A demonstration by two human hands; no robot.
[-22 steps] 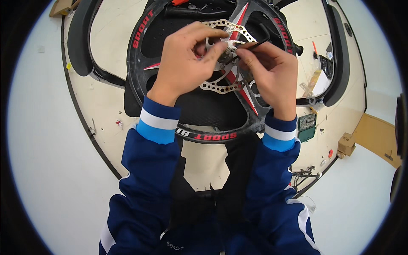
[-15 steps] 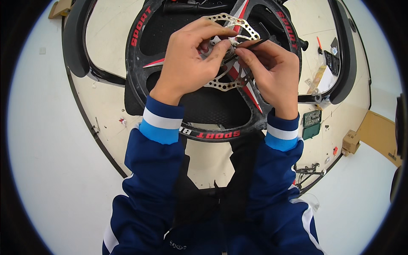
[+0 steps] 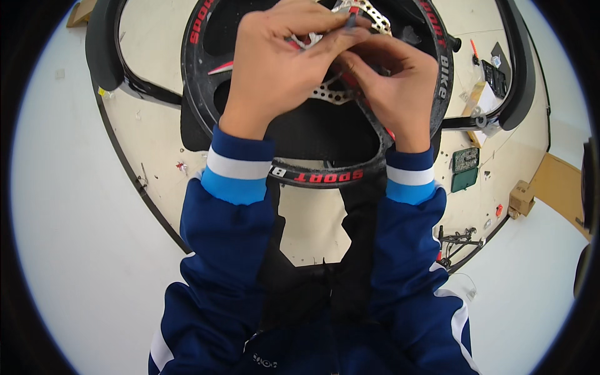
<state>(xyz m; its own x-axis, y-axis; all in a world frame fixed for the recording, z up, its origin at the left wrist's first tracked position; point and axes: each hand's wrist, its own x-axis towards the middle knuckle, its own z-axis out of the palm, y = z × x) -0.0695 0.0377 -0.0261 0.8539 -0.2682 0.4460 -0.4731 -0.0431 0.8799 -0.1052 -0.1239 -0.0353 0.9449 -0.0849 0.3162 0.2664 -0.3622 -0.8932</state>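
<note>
A bicycle wheel with a black rim (image 3: pixel 315 177) and red lettering lies flat on a black chair seat (image 3: pixel 287 137). Its silver brake disc (image 3: pixel 332 95), pierced with holes, shows in part beneath my hands. My left hand (image 3: pixel 272 69) is over the hub area, thumb and forefinger pinched at a small dark slim piece (image 3: pixel 351 21). Close against it, my right hand (image 3: pixel 400 81) has its fingers curled together; what they hold is hidden. The hub is covered by both hands, and some of the fingertips are blurred.
Black armrests (image 3: pixel 103 47) curve up on both sides of the wheel. On the floor to the right lie a black tool case (image 3: pixel 494 79), an open green case (image 3: pixel 464 180) and a black metal frame part (image 3: pixel 461 240). A cardboard box (image 3: pixel 520 197) stands beyond them.
Both hands have moved up in the picture and come closer together, covering the hub. The dark slim piece that stuck out from my right fingers now shows at my left fingertips.
</note>
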